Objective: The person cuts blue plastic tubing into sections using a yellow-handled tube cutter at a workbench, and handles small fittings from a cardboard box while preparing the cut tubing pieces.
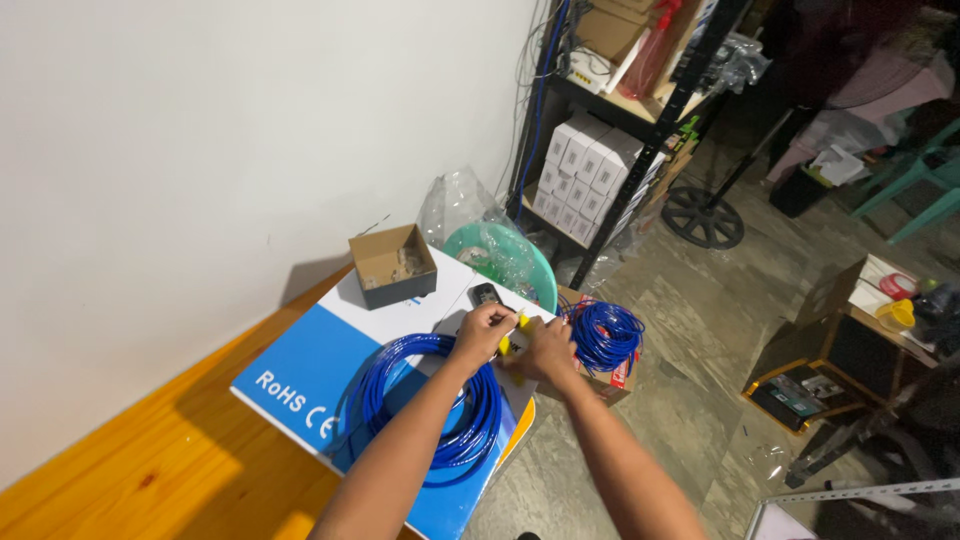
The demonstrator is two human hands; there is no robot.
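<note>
At the far left runs the orange wooden worktop (150, 470) along a white wall. On it lies a flat blue and white box (300, 365), and on that box rests a coil of blue cable (435, 400), partly covered by the person's left forearm. Behind the coil, near the wall, stands a small open cardboard box (393, 265) with some small bits inside.

The left hand (483, 330) is curled shut, fingers pinched on a small yellow tool (519, 325) held over the box's right edge. The right hand (548, 352) is touching it, closed around the lower part of the same yellow tool; what else it may grip is hidden. A small dark device (487, 294) lies just beyond the left hand.

Behind the hands sits a green basin (535, 270) with crumpled clear plastic in it. Just right of the hands, a 2nd bundle of blue cable (605, 335) sits on a carton on the floor. Farther back, a black shelf rack (640, 130) holds stacked white boxes (590, 170).
</note>
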